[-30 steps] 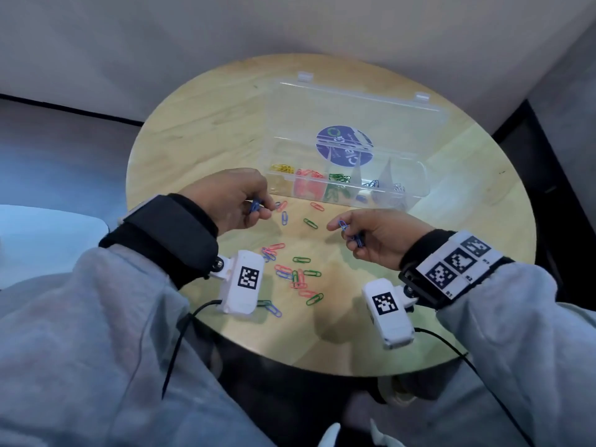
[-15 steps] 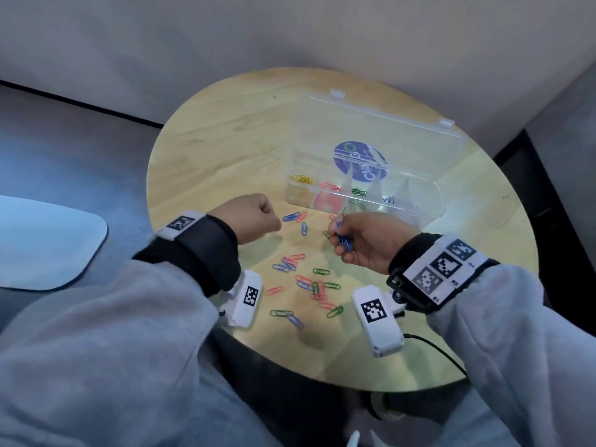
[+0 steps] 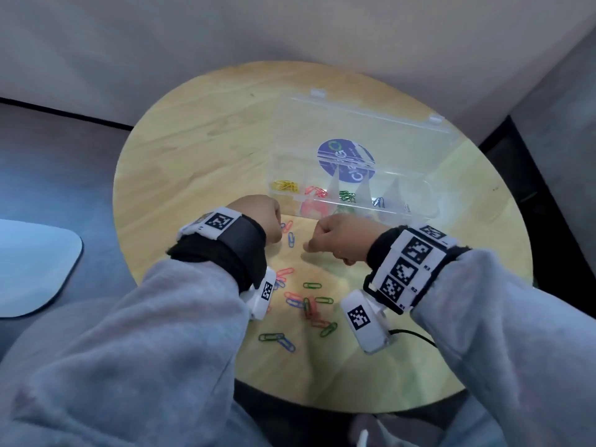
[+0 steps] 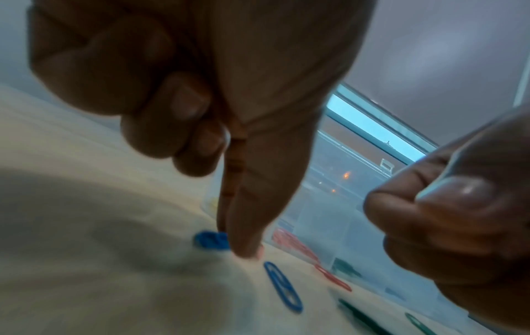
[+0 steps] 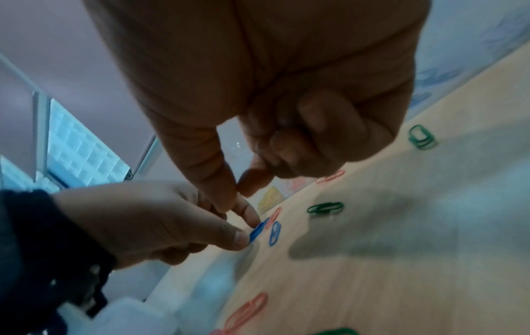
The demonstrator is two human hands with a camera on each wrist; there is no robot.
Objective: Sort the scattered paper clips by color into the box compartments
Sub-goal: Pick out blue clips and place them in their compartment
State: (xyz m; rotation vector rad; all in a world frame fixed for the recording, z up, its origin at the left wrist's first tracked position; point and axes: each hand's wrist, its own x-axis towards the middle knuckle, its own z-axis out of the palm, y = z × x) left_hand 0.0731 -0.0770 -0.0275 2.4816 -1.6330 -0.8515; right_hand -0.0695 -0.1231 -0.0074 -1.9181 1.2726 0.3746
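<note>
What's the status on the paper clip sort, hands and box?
Left hand pinching blue clip on table. Right hand curled, contents hidden. Box open, path unobstructed.

Plain room, round wooden table (image 3: 200, 150), bare wall (image 3: 290, 33)

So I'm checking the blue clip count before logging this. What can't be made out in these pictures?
- Right hand: its curled fingers hide any clips inside, in every view.
- Left hand grip on the blue clip: motion blur in both wrist views leaves it unclear whether the clip has left the table.
- Box: glare and the head view's distance blur the clips in the blue compartment; they can't be counted.
</note>
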